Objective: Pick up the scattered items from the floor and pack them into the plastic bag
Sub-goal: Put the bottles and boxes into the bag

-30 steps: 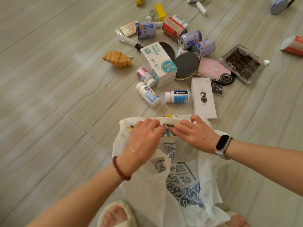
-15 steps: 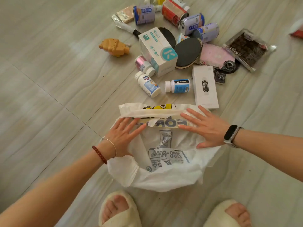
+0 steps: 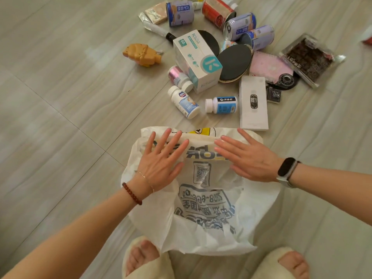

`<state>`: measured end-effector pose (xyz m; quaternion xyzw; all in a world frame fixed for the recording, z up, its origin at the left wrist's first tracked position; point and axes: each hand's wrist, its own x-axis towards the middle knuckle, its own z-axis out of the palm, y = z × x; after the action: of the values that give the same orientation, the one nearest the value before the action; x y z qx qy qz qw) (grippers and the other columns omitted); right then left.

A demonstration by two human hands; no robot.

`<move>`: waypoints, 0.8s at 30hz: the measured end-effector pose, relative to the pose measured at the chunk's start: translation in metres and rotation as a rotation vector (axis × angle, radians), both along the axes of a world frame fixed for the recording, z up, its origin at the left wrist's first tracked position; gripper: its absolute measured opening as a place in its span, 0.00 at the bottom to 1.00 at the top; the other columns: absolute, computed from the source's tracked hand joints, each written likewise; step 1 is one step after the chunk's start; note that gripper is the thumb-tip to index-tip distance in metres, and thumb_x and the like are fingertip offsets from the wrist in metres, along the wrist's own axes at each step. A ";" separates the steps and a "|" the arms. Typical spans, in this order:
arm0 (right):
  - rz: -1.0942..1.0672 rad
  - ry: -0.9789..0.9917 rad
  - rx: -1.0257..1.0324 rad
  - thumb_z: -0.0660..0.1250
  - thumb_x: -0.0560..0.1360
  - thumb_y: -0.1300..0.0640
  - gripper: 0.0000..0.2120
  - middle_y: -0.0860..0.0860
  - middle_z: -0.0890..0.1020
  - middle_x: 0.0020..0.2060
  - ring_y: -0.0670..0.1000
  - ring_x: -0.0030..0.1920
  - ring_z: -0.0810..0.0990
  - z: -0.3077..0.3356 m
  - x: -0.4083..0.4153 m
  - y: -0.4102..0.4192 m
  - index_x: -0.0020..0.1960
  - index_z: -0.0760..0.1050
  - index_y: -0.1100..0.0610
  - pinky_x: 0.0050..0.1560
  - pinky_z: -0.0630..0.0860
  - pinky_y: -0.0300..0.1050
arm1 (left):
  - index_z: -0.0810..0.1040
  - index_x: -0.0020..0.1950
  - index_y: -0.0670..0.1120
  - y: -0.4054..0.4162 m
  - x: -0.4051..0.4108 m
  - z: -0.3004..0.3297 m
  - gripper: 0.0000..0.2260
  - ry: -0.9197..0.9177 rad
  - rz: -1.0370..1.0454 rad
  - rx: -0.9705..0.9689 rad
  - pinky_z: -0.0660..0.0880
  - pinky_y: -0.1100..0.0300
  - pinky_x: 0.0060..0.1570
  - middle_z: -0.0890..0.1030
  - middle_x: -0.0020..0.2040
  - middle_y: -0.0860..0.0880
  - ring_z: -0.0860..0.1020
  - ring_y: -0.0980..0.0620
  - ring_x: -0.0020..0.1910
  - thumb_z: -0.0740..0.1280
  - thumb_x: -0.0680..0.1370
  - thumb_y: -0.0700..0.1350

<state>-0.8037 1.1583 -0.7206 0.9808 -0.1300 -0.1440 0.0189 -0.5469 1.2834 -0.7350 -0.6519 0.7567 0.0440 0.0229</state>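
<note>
A white plastic bag (image 3: 203, 216) with blue print lies flat on the floor in front of my feet. My left hand (image 3: 161, 160) rests flat on its upper left part, fingers spread, holding nothing. My right hand (image 3: 247, 158) lies flat on its upper right part, fingers also apart. Just beyond the bag lie two white bottles with blue labels (image 3: 184, 102) (image 3: 221, 105) and a long white box (image 3: 253, 102). Farther back sit a white and teal box (image 3: 198, 59), a pink-capped bottle (image 3: 179, 77), black paddles (image 3: 234, 63) and several cans (image 3: 241, 26).
An orange toy (image 3: 142, 55) lies apart at the left. A pink pouch (image 3: 269, 66), a dark snack packet (image 3: 310, 59) and a black ring (image 3: 284, 80) lie at the right. My two slippered feet (image 3: 145, 258) stand at the bag's near edge. Pale floor tiles spread to the left.
My hands let go of the pinched bag top and spread flat on the bag, pressing it down on the floor. The view has come closer to the items.
</note>
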 end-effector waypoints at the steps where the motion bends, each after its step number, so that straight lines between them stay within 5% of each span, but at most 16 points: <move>1: -0.030 0.080 0.014 0.51 0.74 0.48 0.27 0.54 0.66 0.70 0.57 0.70 0.64 -0.006 0.002 0.003 0.69 0.61 0.58 0.67 0.56 0.61 | 0.59 0.72 0.50 -0.002 -0.001 -0.007 0.25 -0.024 0.020 0.079 0.52 0.41 0.68 0.65 0.73 0.47 0.61 0.42 0.72 0.51 0.76 0.57; 4: -0.153 0.290 0.123 0.46 0.73 0.45 0.29 0.55 0.70 0.69 0.58 0.69 0.68 -0.021 0.007 0.009 0.70 0.62 0.56 0.67 0.59 0.63 | 0.58 0.72 0.50 -0.002 0.000 -0.028 0.25 -0.063 0.039 0.273 0.50 0.42 0.67 0.68 0.71 0.48 0.63 0.43 0.71 0.41 0.79 0.58; 7: -0.217 0.338 0.267 0.39 0.78 0.43 0.28 0.51 0.52 0.76 0.56 0.76 0.48 -0.020 0.020 0.011 0.74 0.51 0.52 0.74 0.47 0.58 | 0.61 0.72 0.51 -0.004 -0.003 -0.029 0.30 -0.020 0.024 0.333 0.45 0.43 0.69 0.66 0.72 0.50 0.58 0.45 0.73 0.34 0.77 0.60; 8: -0.253 0.299 0.325 0.40 0.78 0.44 0.27 0.51 0.53 0.76 0.55 0.76 0.49 -0.017 0.024 0.010 0.74 0.53 0.53 0.75 0.46 0.56 | 0.61 0.72 0.52 -0.008 -0.004 -0.024 0.31 0.043 0.030 0.317 0.43 0.45 0.71 0.64 0.73 0.52 0.56 0.47 0.74 0.32 0.76 0.60; 11: -0.323 -0.022 0.365 0.41 0.74 0.44 0.28 0.53 0.75 0.62 0.56 0.65 0.70 0.007 0.036 -0.002 0.62 0.70 0.55 0.67 0.62 0.52 | 0.76 0.60 0.51 -0.030 0.001 0.000 0.26 0.247 0.108 0.169 0.60 0.45 0.67 0.77 0.64 0.52 0.70 0.46 0.67 0.44 0.76 0.57; 14: -0.383 -0.264 0.301 0.48 0.73 0.48 0.23 0.55 0.78 0.54 0.57 0.55 0.76 0.017 0.044 -0.025 0.56 0.74 0.58 0.55 0.71 0.51 | 0.80 0.50 0.48 -0.065 0.010 0.017 0.16 0.253 0.104 -0.124 0.71 0.48 0.54 0.83 0.52 0.49 0.78 0.44 0.55 0.55 0.75 0.51; 17: -0.511 -0.235 0.210 0.56 0.75 0.54 0.19 0.57 0.73 0.62 0.58 0.63 0.70 0.020 0.059 -0.053 0.64 0.68 0.59 0.59 0.68 0.53 | 0.69 0.67 0.49 -0.107 0.013 0.028 0.17 0.218 0.114 0.033 0.64 0.48 0.64 0.69 0.70 0.48 0.64 0.45 0.70 0.58 0.78 0.48; 20: -0.610 -0.114 0.188 0.59 0.75 0.57 0.26 0.55 0.62 0.72 0.56 0.71 0.60 0.007 0.066 -0.080 0.72 0.57 0.56 0.68 0.60 0.54 | 0.54 0.73 0.52 -0.144 0.024 0.020 0.25 0.011 0.022 0.217 0.59 0.50 0.69 0.52 0.77 0.51 0.51 0.47 0.75 0.59 0.78 0.48; 24: -0.723 -0.041 0.211 0.63 0.74 0.54 0.29 0.54 0.66 0.69 0.56 0.69 0.63 -0.018 0.074 -0.100 0.71 0.56 0.54 0.67 0.62 0.54 | 0.49 0.74 0.54 -0.168 0.031 0.002 0.30 -0.199 -0.112 0.275 0.60 0.48 0.68 0.54 0.76 0.49 0.52 0.43 0.74 0.62 0.77 0.49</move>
<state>-0.7297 1.0579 -0.7386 0.8709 -0.4526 -0.1342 -0.1368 -0.5156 1.1156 -0.7331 -0.6006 0.7727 0.0811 0.1889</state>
